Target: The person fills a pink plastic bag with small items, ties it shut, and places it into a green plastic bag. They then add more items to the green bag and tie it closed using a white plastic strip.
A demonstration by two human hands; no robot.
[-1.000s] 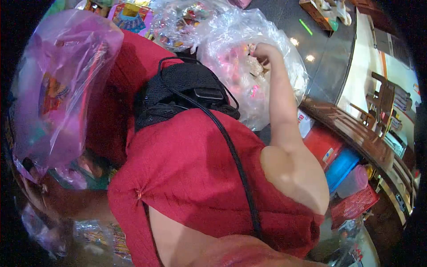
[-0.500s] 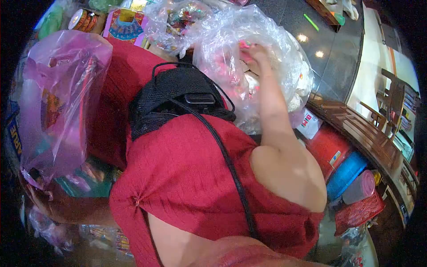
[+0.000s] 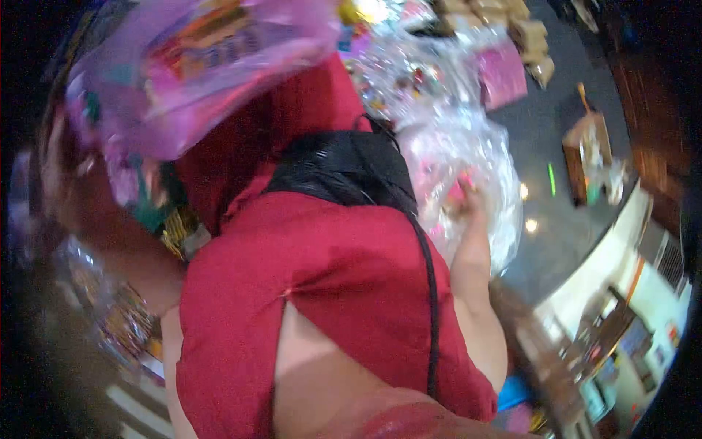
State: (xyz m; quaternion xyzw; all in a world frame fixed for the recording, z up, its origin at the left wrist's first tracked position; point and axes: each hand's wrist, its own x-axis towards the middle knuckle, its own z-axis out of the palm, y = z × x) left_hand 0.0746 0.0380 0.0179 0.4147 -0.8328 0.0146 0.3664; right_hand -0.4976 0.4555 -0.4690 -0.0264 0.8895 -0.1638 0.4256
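My right hand point(image 3: 472, 201) is inside a large clear plastic bag point(image 3: 504, 161) at the right of my lap. Its fingers look curled beside a bright pink piece point(image 3: 461, 183), but blur hides what they hold. Pink and white contents show through the film around it. At the far left my left hand point(image 3: 64, 150) is dark and smeared, closed at the edge of a translucent purple plastic bag point(image 3: 292, 36). Orange and red printed packs point(image 3: 205, 44) show inside that bag, which is raised over my left leg.
A black mesh pouch point(image 3: 344, 168) with a cord lies on my lap. Beyond are another clear bag of colourful items point(image 3: 409, 73), a pink pack point(image 3: 501, 73) and brown packets point(image 3: 530, 44). A cardboard box point(image 3: 585, 146) and a green stick point(image 3: 552, 179) lie on the dark floor.
The view has turned, shifting the surroundings. My left hand and the purple bag have swung upward and toward the middle. My right hand stays in the clear bag.
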